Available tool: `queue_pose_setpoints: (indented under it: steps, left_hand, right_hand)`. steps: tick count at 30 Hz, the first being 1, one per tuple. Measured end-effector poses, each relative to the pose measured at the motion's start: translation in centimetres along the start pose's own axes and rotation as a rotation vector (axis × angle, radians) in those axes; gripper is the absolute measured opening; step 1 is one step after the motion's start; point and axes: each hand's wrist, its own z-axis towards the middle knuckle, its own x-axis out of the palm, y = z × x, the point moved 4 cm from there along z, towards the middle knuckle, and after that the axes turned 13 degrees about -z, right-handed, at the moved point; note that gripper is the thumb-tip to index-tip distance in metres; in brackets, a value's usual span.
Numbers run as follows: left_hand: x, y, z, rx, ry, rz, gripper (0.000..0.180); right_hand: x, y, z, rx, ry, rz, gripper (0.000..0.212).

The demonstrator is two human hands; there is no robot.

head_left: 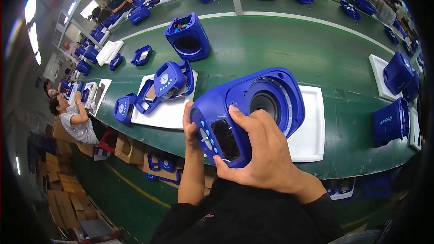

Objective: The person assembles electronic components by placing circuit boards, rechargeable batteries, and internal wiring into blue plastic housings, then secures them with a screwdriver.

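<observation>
Both my hands hold a blue speaker housing (239, 92), tilted above the front edge of the green bench. Its end panel carries a dark screen, a pale round control and light-blue buttons. A round black speaker cone sits in its open side. My left hand (191, 124) grips the far left end, with most of its fingers hidden behind the housing. My right hand (264, 149) is wrapped over the near side, thumb by the screen's lower corner and a finger along the upper edge. Behind the housing, a white foam tray (312, 129) lies on the bench.
On the left, blue control panels and frames (167, 81) rest on another foam tray (158, 119). An open speaker housing (187, 38) stands farther back. More blue housings (391, 122) stand at the right. Other people (74, 117) work along the line. Cardboard boxes (63, 205) lie at lower left.
</observation>
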Motion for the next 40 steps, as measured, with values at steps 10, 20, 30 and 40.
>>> queue_pose_setpoints:
  steps: [10, 20, 30, 40]
  left_hand:
    - [7.0, 1.4, 6.1, -0.103, 0.118, 0.195, 0.081]
    - [1.5, 6.4, 0.1, -0.049, 0.429, 1.213, 0.043]
    - [-1.0, 10.1, -2.0, -0.137, 0.487, 1.281, 0.052]
    - [-1.0, 9.0, -2.4, -0.102, 0.455, 1.320, 0.052]
  right_hand:
    - [-2.9, -12.6, 7.2, 0.152, -0.040, 0.192, 0.069]
    - [-5.5, -36.8, 13.0, 0.671, -0.380, 0.241, 0.053]
    - [-8.8, -49.8, 8.0, 0.954, -0.207, 0.252, 0.072]
    - [-21.7, -29.3, -0.1, 0.383, -0.400, -0.871, 0.041]
